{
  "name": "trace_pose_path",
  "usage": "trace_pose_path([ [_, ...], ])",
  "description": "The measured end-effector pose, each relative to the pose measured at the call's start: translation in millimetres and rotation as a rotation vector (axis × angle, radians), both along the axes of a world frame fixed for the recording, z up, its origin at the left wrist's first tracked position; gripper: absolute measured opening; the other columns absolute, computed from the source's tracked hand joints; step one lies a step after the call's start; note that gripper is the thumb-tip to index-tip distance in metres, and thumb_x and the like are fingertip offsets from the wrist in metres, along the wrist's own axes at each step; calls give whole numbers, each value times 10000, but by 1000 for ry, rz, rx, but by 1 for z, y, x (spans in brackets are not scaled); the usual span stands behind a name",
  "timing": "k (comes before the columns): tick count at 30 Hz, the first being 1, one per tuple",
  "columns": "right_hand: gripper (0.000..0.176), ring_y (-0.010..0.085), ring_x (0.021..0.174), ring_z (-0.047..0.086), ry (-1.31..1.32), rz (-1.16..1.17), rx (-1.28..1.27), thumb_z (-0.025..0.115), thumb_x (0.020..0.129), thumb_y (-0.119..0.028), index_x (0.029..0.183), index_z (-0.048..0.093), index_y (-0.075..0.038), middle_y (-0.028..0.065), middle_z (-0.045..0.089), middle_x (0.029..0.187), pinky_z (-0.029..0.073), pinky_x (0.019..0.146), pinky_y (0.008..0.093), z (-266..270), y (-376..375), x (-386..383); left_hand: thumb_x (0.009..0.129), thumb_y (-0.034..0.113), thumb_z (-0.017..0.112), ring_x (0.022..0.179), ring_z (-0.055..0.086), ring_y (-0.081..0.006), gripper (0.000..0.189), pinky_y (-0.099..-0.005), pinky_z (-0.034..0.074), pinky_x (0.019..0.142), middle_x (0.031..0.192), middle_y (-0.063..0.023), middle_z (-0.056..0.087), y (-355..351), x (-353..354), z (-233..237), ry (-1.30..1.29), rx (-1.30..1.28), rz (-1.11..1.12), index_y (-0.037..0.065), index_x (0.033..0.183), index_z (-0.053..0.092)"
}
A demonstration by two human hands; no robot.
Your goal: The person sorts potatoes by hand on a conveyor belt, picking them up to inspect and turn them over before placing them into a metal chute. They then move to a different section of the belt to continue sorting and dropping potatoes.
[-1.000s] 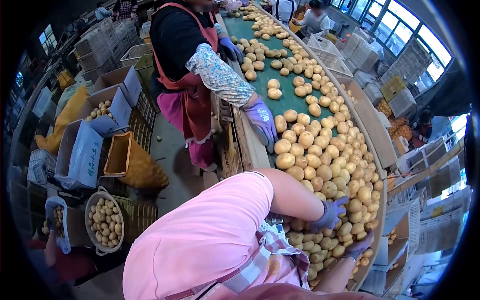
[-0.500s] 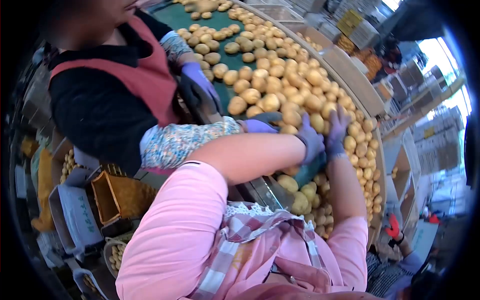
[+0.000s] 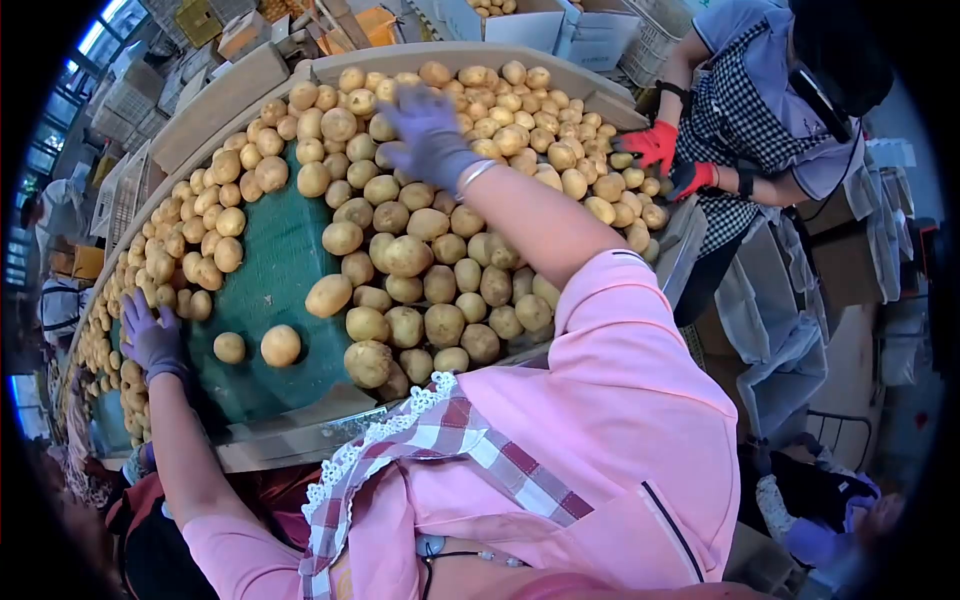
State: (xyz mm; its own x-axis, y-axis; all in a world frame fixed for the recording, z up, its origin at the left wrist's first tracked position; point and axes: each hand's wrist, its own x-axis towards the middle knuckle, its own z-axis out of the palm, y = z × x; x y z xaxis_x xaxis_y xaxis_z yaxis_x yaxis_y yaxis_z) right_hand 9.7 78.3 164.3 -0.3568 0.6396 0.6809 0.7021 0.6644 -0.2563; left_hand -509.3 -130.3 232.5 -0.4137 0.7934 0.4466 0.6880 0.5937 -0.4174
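Observation:
My left hand (image 3: 152, 338), in a purple-grey glove, rests with spread fingers against potatoes at the left of the green sorting belt (image 3: 275, 245). Across the belt, my right hand (image 3: 430, 138) wears a matching glove and lies with fingers apart on top of the potato heap (image 3: 410, 255). Neither hand has a potato gripped in it, as far as shows. Two loose potatoes, one of them a round yellow potato (image 3: 281, 346), sit on the belt between my left hand and the heap. Potatoes under my right palm are hidden.
A curved wooden rim (image 3: 440, 62) bounds the far side. At the right, a person in a checked apron (image 3: 745, 150) has red-gloved hands (image 3: 655, 148) at the potatoes. Lined cartons (image 3: 770, 330) stand beside that person; cardboard boxes (image 3: 520, 25) stand behind the rim.
My view has swung to the right, bringing the red-gloved person close. My hands, near each other among potatoes before, are now far apart. The neighbour in the red apron has mostly left view.

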Motion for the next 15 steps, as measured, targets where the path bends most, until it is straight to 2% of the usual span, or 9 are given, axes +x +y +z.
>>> trace_pose_path([
  [1,574,337,1347,414,-208,-251,-475,614,851,-487,1329,565,-173,133,512,1407,313,1039,574,-13,0,40,896,411,607,1448,341,-257,699,-663,253,1080,1621,-58,285,10,20,1,17,56,-60,270,1532,352],
  [3,575,340,1373,375,-470,-170,-638,565,876,-519,1352,564,-195,94,487,1426,223,1090,651,-28,2,80,896,374,634,1427,379,-283,675,-650,262,1085,1583,-93,355,34,95,0,-88,92,-422,240,1511,390],
  [5,666,368,1434,288,-687,-100,-568,537,875,-573,1426,495,-201,81,431,1496,174,1098,704,-28,-35,70,882,301,665,1396,424,-315,655,-608,292,1092,1528,-134,428,64,193,-9,-372,123,-890,185,1483,432],
  [6,710,407,1451,242,-579,-76,-589,513,875,-614,1447,464,-195,77,393,1525,187,1076,743,-39,-42,68,856,250,688,1367,457,-338,645,-549,315,1104,1478,-175,474,61,266,-1,-454,30,-955,135,1450,466],
  [7,771,455,1438,261,-437,-29,-623,551,854,-620,1486,416,-199,104,359,1557,231,1055,759,-41,-59,68,852,255,685,1362,457,-347,637,-559,298,1117,1472,-177,477,67,308,-10,-814,-68,-1245,124,1439,475],
  [8,841,472,1457,209,-576,92,-611,575,820,-650,1502,382,-197,127,312,1578,251,1044,761,-28,-76,72,840,222,709,1394,424,-347,660,-569,282,1131,1481,-173,472,54,354,-11,-845,-247,-1245,94,1442,471],
  [9,897,469,1468,189,-578,182,-630,590,799,-658,1525,338,-195,160,258,1597,237,1057,756,-24,-94,73,811,276,731,1394,413,-336,710,-673,236,1107,1501,-141,452,42,388,-18,-713,-434,-1274,132,1452,460],
  [11,806,415,1481,210,-610,271,-596,583,826,-629,1488,424,-198,198,229,1602,232,1059,752,-35,-138,85,750,357,746,1337,451,-323,725,-722,216,1088,1466,-80,483,19,423,-21,-441,-729,-1266,217,1417,498],
  [15,555,368,1400,381,-409,440,-570,548,922,-497,1384,550,-190,166,383,1538,322,1060,658,-51,-164,168,773,436,725,1371,403,-367,641,-725,279,1055,1456,-72,491,15,380,-24,-231,-596,-964,210,1348,553],
])
